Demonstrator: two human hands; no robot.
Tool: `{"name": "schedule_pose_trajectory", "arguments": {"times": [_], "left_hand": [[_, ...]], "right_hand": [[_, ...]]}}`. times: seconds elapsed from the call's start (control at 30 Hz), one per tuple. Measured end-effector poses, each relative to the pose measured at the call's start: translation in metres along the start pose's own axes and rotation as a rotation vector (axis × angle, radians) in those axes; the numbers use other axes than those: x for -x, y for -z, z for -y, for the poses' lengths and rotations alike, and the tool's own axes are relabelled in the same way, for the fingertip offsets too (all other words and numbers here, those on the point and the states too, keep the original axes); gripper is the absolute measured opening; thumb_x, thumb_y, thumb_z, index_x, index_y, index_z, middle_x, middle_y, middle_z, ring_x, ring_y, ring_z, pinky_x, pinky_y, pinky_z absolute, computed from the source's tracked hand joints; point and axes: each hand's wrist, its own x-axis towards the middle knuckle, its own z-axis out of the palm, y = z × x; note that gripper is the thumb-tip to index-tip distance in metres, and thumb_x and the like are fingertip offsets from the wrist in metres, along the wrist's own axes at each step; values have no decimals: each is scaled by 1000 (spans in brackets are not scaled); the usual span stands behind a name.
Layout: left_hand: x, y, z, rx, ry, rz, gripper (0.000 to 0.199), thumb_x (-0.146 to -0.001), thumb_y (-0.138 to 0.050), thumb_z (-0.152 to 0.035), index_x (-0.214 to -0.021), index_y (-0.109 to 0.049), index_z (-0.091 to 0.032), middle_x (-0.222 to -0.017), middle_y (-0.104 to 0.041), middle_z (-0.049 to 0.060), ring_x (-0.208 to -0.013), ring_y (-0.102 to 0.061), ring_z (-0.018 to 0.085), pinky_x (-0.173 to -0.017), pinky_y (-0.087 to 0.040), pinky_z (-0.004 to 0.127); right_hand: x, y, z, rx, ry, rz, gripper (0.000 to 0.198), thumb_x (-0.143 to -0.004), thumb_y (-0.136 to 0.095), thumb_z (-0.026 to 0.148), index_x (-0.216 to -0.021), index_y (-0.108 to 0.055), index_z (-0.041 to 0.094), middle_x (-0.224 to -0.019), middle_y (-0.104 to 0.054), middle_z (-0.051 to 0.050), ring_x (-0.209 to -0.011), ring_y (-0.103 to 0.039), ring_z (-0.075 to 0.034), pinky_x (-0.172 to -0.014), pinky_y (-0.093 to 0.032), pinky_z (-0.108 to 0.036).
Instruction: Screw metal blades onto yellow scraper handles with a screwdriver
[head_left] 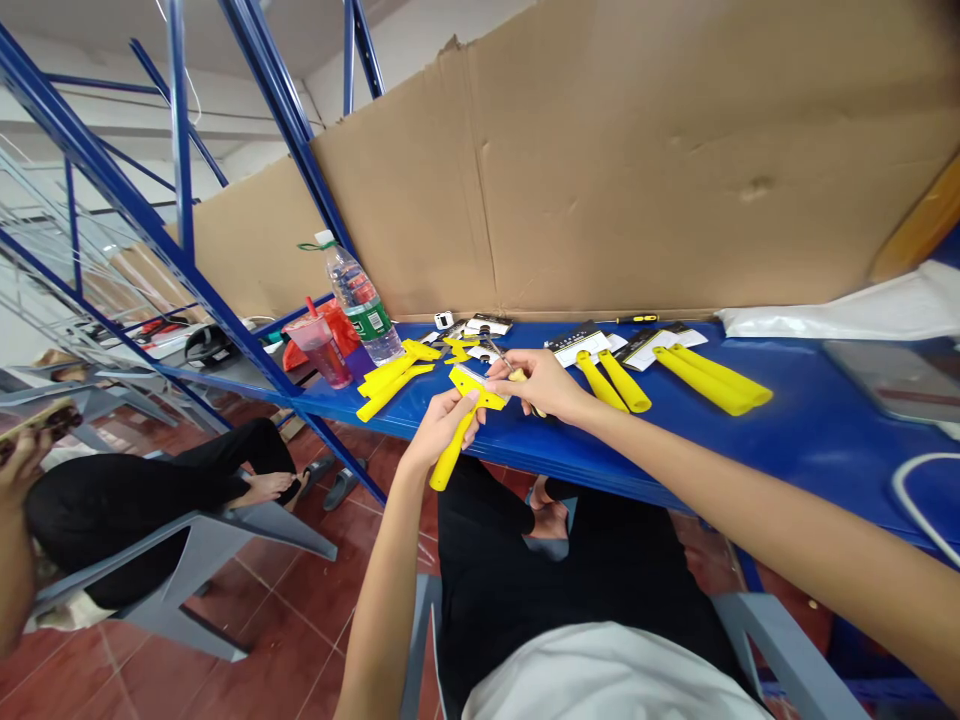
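My left hand (445, 425) is closed around the yellow handle of a scraper (452, 457), whose wide head points up and away from me. My right hand (541, 385) is at the head's right side, thumb close against it. Its fingers are closed on a small tool (517, 375) with a pale yellow grip and a thin metallic end; its exact kind is unclear. Just behind the hands lie small yellow scraper heads (459, 348). Two assembled yellow scrapers (394, 378) rest to the left. On the right are loose yellow handles (613, 382) and another pair of handles (712, 378).
Printed cards (574, 345) lie on the blue table (795, 440). A water bottle (364, 305) and a pink cup (322, 350) stand at left. Cardboard (637, 170) walls the back. A screwdriver (637, 319) lies near it. Another person (150, 490) sits at left.
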Motion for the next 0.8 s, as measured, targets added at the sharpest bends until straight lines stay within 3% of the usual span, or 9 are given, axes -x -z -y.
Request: {"name": "schedule_pose_trajectory", "arguments": {"times": [0.43,0.6,0.8], "left_hand": [[1,-2,-5,34,-4,19,52,-96,-78,-63,-85,-68,-13,-58,-56,-2,-43,-45,8,-42,-36,22],[1,-3,-5,36,15,-3,53,-94,-79,-65,-87,-67,-14,-59,-56,-3,-44,-45,8,-42,-36,22],[0,1,0,23,27,13,51,-98,-75,-64,-88,-67,-15,-59,-56,-2,-44,-48,8,-44,-39,23]], "right_hand": [[2,-5,2,-136,-91,-38,46,-64,-103,42,-97,-81,19,-103,-83,-6,-50,-58,-9,-35,-48,-22],[3,-7,1,-162,-134,-63,41,-68,-100,40,-97,-80,19,-96,-81,-4,-50,-58,-9,-37,-47,-22],[3,-5,-5,-139,-79,-43,41,-73,-98,45,-97,-79,20,-89,-78,-1,-43,-55,-8,-36,-45,-23]]}}
